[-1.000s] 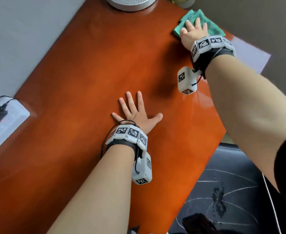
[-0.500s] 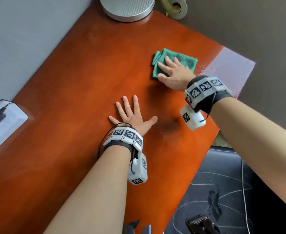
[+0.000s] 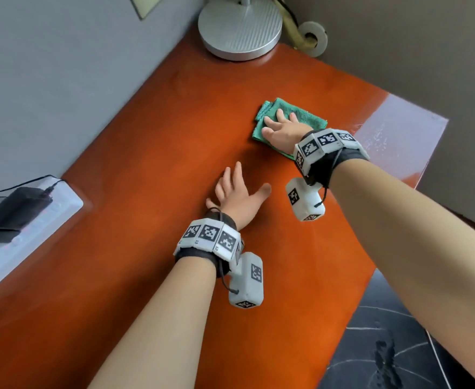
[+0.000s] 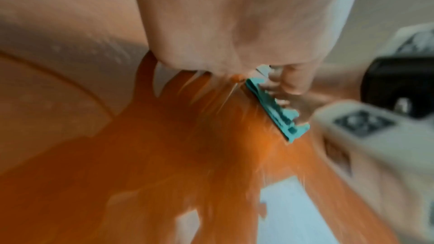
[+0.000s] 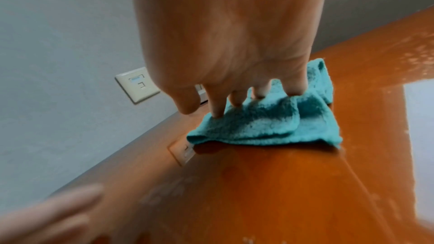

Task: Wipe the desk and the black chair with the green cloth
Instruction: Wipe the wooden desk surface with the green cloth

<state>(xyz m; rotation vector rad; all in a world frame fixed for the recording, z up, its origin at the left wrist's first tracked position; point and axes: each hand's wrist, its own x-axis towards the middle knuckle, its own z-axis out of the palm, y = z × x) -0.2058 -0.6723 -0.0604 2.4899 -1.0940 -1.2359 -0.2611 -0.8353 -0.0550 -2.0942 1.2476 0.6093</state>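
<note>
The folded green cloth (image 3: 300,115) (image 5: 277,125) (image 4: 274,110) lies flat on the glossy orange-brown desk (image 3: 152,169). My right hand (image 3: 282,129) (image 5: 237,90) presses down on it with straight, spread fingers (image 5: 217,108). My left hand (image 3: 237,192) rests palm-down on the bare desk, just near-left of the cloth, fingers straight. The left wrist view is blurred, with the palm (image 4: 234,25) close over the desk. The black chair seat (image 3: 393,341) shows at the lower right, beyond the desk's near edge.
A round grey lamp base (image 3: 240,28) stands at the desk's far end. A white power strip with a black adapter (image 3: 14,211) sits at the left edge against the grey wall. A wall socket plate (image 5: 137,84) is on the wall.
My right hand has dragged the cloth from the desk's far right corner toward me and leftward. The left hand has stayed flat on the desk.
</note>
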